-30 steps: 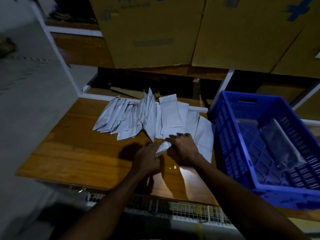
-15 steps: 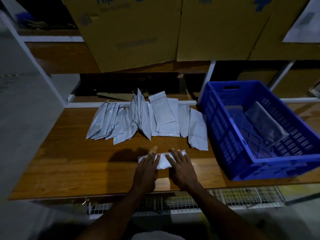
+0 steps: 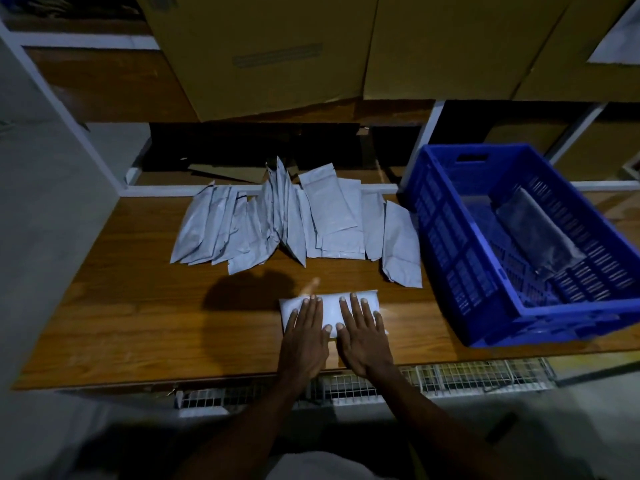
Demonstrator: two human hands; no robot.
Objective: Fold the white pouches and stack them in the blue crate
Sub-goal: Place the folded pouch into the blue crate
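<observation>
Your left hand [image 3: 306,332] and right hand [image 3: 363,332] lay flat with straight fingers, pressing 1 folded white plastic pouch [image 3: 330,308] onto the brown wooden desk [image 3: 138,306]. At 12 o'clock from it, the fanned row of unfolded white pouches [image 3: 294,223] waited. At 3 o'clock, the blue slatted plastic crate [image 3: 450,237] held only 1 greyish pouch [image 3: 540,230], so most work seemingly remained.
</observation>
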